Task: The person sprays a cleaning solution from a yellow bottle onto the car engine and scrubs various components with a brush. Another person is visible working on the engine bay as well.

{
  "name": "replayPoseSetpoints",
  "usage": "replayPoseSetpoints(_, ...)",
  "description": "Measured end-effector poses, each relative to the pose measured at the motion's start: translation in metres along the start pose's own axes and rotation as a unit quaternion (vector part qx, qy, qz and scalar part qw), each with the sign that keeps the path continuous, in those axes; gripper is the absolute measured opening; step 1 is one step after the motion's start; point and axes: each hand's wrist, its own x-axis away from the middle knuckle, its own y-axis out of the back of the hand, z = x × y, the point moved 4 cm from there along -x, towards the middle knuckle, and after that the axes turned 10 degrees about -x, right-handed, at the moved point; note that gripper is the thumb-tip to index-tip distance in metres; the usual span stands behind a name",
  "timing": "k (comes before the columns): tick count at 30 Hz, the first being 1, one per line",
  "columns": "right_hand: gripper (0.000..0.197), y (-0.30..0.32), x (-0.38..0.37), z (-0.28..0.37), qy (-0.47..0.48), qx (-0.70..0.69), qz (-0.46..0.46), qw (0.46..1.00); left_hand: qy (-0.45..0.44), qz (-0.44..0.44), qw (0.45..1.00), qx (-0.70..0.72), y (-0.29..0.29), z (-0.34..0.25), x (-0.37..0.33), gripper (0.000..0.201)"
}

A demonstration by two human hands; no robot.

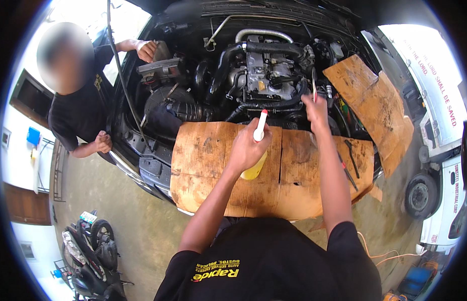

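My left hand (pixel 249 146) is closed round the neck of a spray bottle with a white head (pixel 260 127) and red nozzle tip. Yellow liquid shows in its body (pixel 254 168), below my fingers. The nozzle points towards the engine (pixel 266 75). Farther right, my right hand (pixel 316 108) grips a slim tool (pixel 314 78) with a pale upper end and a bit of red by the fingers; its exact kind is too small to make out. That hand is over the engine's near right side, by the black hoses. Stained cardboard (pixel 203 165) covers the car's front edge beneath my forearms.
A co-worker's hand (pixel 147 50) rests on a boxy part at the bay's left. A prop rod (pixel 124 80) slants up there. More cardboard (pixel 369 95) covers the right fender. Red-and-black handled tools (pixel 348 170) lie on the front cardboard. A motorcycle (pixel 90 256) stands behind left.
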Motion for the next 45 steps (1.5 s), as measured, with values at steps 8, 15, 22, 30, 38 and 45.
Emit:
replayPoseSetpoints(8, 0.034, 0.007, 0.032, -0.044, 0.172, 0.163, -0.058, 0.970, -0.002, 0.003, 1.000, -0.011, -0.002, 0.006, -0.010, 0.026)
replayPoseSetpoints(15, 0.039, -0.007, 0.034, -0.045, 0.137, 0.212, 0.017, 0.967, -0.027, -0.023, 0.999, -0.014, -0.003, 0.008, -0.006, 0.029)
replayPoseSetpoints(22, 0.037, 0.006, 0.020, -0.058, 0.193, 0.205, 0.059, 0.958, -0.085, -0.087, 0.992, -0.047, 0.001, -0.006, 0.018, 0.027)
replayPoseSetpoints(30, 0.040, -0.003, 0.021, -0.063, 0.199, 0.145, 0.054, 0.968, -0.057, -0.066, 0.994, -0.067, 0.007, 0.000, 0.032, 0.049)
replayPoseSetpoints(38, 0.036, 0.009, 0.013, -0.068, 0.226, 0.217, 0.069, 0.947, -0.061, -0.092, 0.994, -0.012, -0.007, 0.004, 0.025, 0.026)
replayPoseSetpoints(45, 0.033, -0.004, 0.026, -0.071, 0.165, 0.253, -0.043, 0.952, 0.024, -0.015, 0.998, -0.064, -0.009, -0.005, -0.013, 0.023)
